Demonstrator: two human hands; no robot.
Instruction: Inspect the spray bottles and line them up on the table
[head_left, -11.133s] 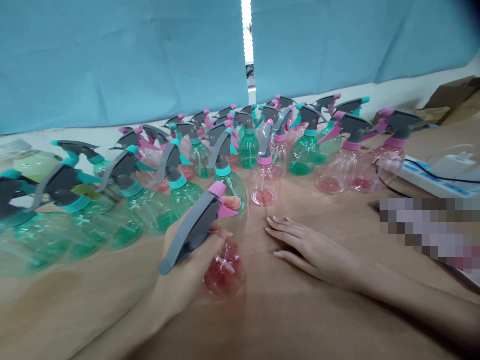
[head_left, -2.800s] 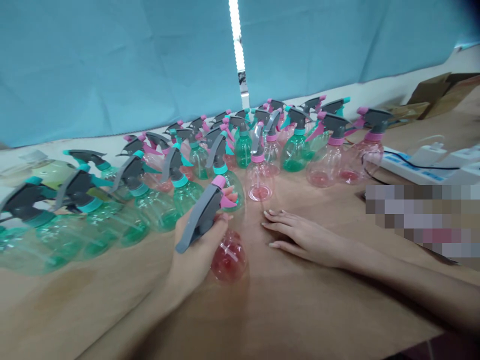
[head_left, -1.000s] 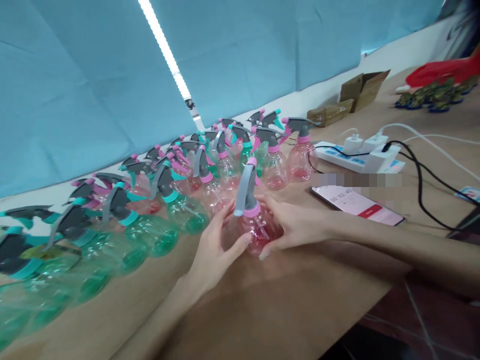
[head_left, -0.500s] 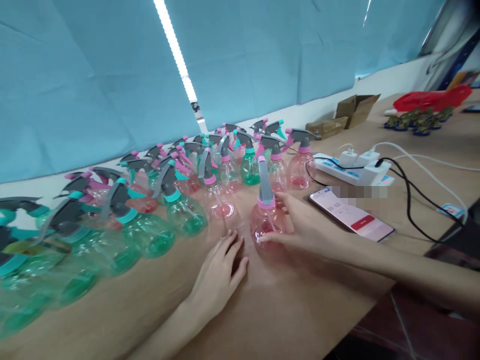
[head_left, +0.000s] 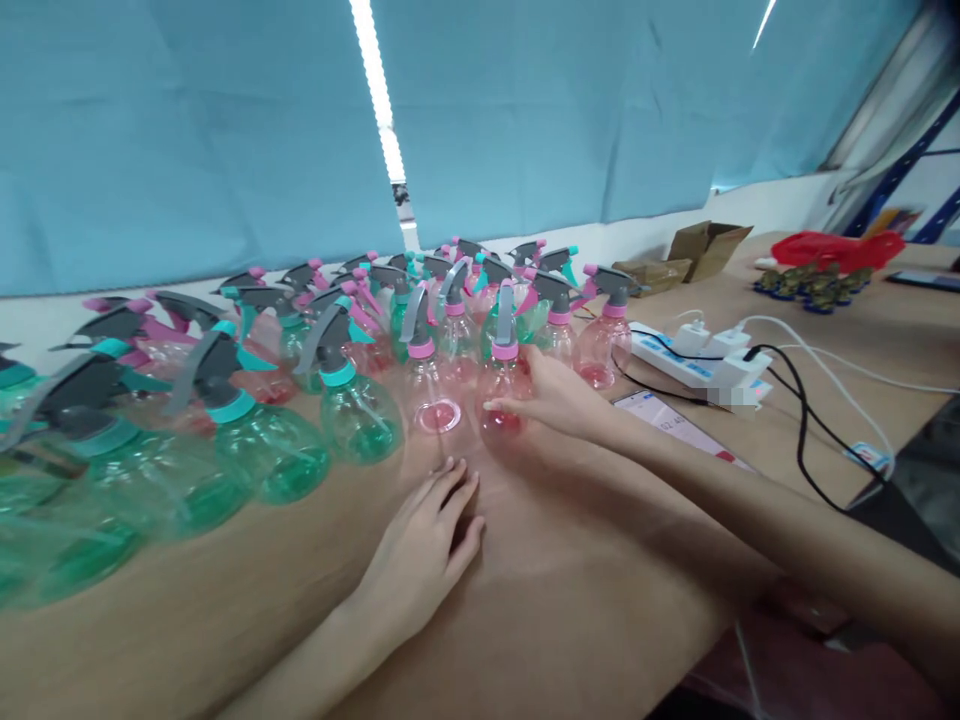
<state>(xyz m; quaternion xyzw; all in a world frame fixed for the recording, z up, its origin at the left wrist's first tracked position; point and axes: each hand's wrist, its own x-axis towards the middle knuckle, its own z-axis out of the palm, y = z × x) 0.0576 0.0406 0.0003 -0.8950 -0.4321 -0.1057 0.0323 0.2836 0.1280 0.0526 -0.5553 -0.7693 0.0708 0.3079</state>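
My right hand (head_left: 551,395) is wrapped round the body of a pink spray bottle (head_left: 502,385) with a grey trigger head and pink collar. The bottle stands upright at the near side of the group, beside another pink spray bottle (head_left: 433,390). My left hand (head_left: 424,525) lies on the table with its fingers stretched out, holding nothing. Just beyond it, to the left, stands a green spray bottle (head_left: 361,425) with a turquoise collar. Rows of more pink and green spray bottles reach back to the wall. My right fingertips are partly hidden behind the bottle.
Right of the bottles lies a phone (head_left: 667,425), partly covered by my right arm. Behind it is a white power strip (head_left: 667,350) with chargers and loose cables. An open cardboard box (head_left: 705,252) and a red item (head_left: 832,250) over small brass-coloured parts sit farther back.
My right hand has moved the pink spray bottle forward and left, closer to the other bottles. My left hand rests as before. The camera view has shifted slightly.
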